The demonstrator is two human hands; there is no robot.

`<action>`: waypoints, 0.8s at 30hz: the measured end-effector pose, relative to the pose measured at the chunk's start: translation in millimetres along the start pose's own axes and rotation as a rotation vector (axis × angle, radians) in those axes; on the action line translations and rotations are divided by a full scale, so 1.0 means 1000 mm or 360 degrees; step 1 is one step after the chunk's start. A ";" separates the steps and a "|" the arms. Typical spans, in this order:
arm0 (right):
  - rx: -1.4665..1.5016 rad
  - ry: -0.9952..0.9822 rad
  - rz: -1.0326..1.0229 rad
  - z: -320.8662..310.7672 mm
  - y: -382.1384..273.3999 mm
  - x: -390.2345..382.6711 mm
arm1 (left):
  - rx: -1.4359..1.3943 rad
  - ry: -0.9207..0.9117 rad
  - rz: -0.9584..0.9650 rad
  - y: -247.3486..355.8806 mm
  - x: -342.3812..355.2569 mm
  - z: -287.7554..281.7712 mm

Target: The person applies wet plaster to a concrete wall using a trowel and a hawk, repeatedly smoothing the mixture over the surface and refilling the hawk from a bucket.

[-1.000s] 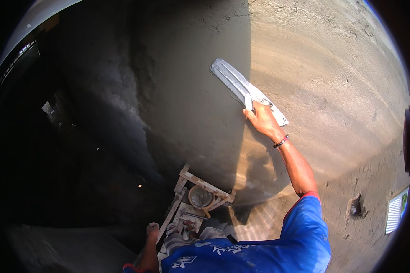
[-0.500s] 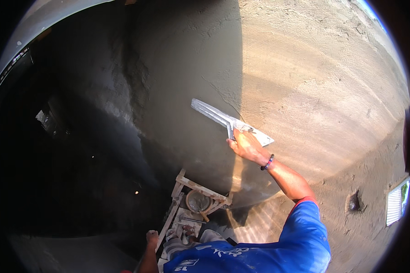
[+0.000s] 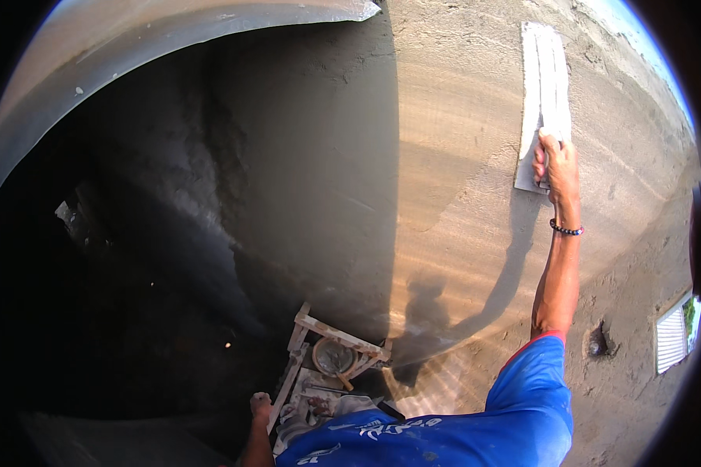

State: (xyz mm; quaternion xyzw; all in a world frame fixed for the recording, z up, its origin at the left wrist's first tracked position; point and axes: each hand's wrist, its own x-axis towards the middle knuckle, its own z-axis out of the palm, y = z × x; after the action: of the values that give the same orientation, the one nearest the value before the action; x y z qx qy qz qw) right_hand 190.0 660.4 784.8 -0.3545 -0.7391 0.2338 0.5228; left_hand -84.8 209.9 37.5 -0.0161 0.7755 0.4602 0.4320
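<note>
My right hand (image 3: 553, 159) is wrapped round the handle of a long metal trowel (image 3: 533, 78), held nearly upright against the sunlit cement wall (image 3: 459, 132) at upper right. A bead bracelet circles that wrist, and the arm casts a shadow on the wall. Low at the left, my left hand (image 3: 261, 404) is closed beside a pale wooden frame (image 3: 296, 362); whatever it may grip is hidden.
A round container of grey mix (image 3: 334, 358) sits within the frame below me. A curved grey edge (image 3: 125, 58) crosses the upper left, above deep shadow. At right are a hole (image 3: 597, 340) and an opening with white slats (image 3: 670, 340).
My right hand and trowel have moved up and right from the middle, and the trowel has turned from slanting to nearly upright. The view has shifted, bringing more of the curved edge in.
</note>
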 end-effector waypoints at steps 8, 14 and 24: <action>-0.0065 0.0439 -0.0078 -0.062 0.010 -0.070 | 0.0322 0.0004 -0.0076 -0.036 0.000 -0.038; -0.1203 0.0271 -0.0600 0.019 -0.004 -0.044 | 0.0320 -0.0008 -0.0085 -0.016 0.011 -0.034; -0.1438 -0.0398 -0.0703 0.196 0.069 -0.075 | -0.0245 -0.0096 0.0109 -0.051 0.052 0.040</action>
State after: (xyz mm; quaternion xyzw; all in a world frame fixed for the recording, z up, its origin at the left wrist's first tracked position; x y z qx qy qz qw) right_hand 40.7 652.1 622.6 -0.3498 -0.8804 -0.1840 0.2621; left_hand -69.5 228.8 -42.3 -0.0089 0.7245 0.5333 0.4365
